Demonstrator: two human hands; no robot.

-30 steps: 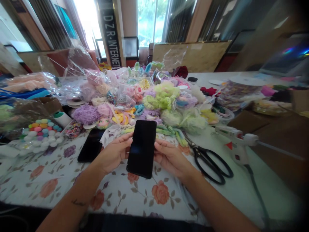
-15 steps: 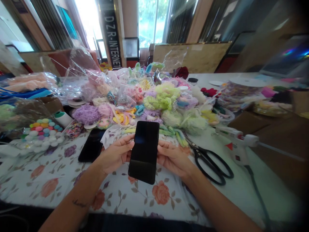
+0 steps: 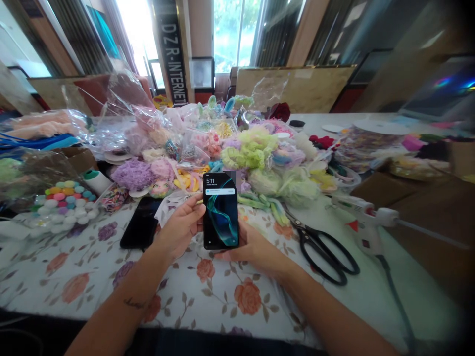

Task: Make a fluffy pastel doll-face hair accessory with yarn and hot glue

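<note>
Between my two hands, above the flowered cloth (image 3: 148, 282), a smartphone (image 3: 220, 215) is held upright with its screen lit, showing a clock and a blue-green wallpaper. My left hand (image 3: 185, 217) grips its left edge, thumb along the side and fingers behind. Around the lower right edge and bottom corner closes my right hand (image 3: 256, 247); its fingers are partly hidden behind the phone. A second dark phone (image 3: 139, 225) lies on the cloth left of my left hand. Black-handled scissors (image 3: 324, 252) rest to the right of my right hand.
Yarn, ribbon and plastic-bagged trimmings (image 3: 252, 148) heap across the table's middle. At left lie colourful pompoms (image 3: 65, 205) and a thread spool (image 3: 97, 182). A glue gun (image 3: 365, 220) with its cord and a cardboard box (image 3: 426, 217) stand at right.
The phone's screen has gone from dark to lit. The phone has risen slightly and its tilt has changed. My right hand has shifted down toward its bottom corner.
</note>
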